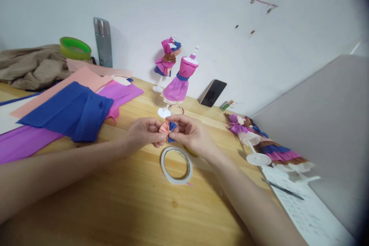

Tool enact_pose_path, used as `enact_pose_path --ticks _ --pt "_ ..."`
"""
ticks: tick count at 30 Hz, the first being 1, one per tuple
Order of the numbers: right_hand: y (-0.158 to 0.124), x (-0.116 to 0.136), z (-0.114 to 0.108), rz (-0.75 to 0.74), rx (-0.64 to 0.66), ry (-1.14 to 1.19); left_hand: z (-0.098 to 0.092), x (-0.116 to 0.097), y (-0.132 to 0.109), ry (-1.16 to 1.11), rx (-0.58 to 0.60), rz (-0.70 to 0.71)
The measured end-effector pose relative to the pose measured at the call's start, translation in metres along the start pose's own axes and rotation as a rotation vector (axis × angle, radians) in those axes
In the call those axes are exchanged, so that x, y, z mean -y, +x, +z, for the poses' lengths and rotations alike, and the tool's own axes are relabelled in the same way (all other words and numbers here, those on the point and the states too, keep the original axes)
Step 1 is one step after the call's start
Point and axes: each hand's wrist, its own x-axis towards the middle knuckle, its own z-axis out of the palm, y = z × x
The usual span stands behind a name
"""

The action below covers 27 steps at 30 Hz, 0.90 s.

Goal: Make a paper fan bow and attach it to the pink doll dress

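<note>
Pleated fan (168, 130), at 12 o'clock of tape roll (176, 164), is being pinched in both closed grips, left hand (144, 132) and right hand (188, 133). Any slackening pinch is probably risking the pleats springing open.

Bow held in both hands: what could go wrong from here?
1. The bow is pinched from each side by the left hand and right hand. A harder squeeze could flatten or tear its pleats.
2. The tape roll lies just below the wrists. A forearm could drag it or catch on it.
3. The dress stand stands close behind the hands. A forward reach might tip it.
</note>
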Motion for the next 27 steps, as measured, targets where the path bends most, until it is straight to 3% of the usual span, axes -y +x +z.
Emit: enact_pose_path --ticks 5,8,12,14,20,24,27 --pt "0.001 0.001 0.001 -0.009 -0.048 0.053 -0.002 0.002 0.001 0.041 -0.019 0.028" --pt "0.001 0.003 0.002 -0.079 -0.061 0.060 -0.006 0.005 0.002 -0.054 0.034 -0.040" --pt "-0.002 0.006 0.003 -0.254 -0.052 -0.120 -0.010 0.007 0.002 -0.288 0.110 -0.212" --pt "-0.003 0.007 0.002 -0.370 -0.043 -0.230 -0.009 0.006 0.001 -0.324 0.125 -0.228" --pt "-0.003 0.006 0.001 -0.480 0.008 -0.351 -0.003 -0.001 -0.004 -0.250 0.012 -0.065" --pt "0.000 0.001 -0.003 -0.422 0.081 -0.320 -0.004 0.000 -0.001 -0.153 -0.092 0.058" --pt "0.004 -0.007 -0.007 -0.299 0.017 -0.169 -0.007 0.001 0.001 -0.099 -0.138 0.106"
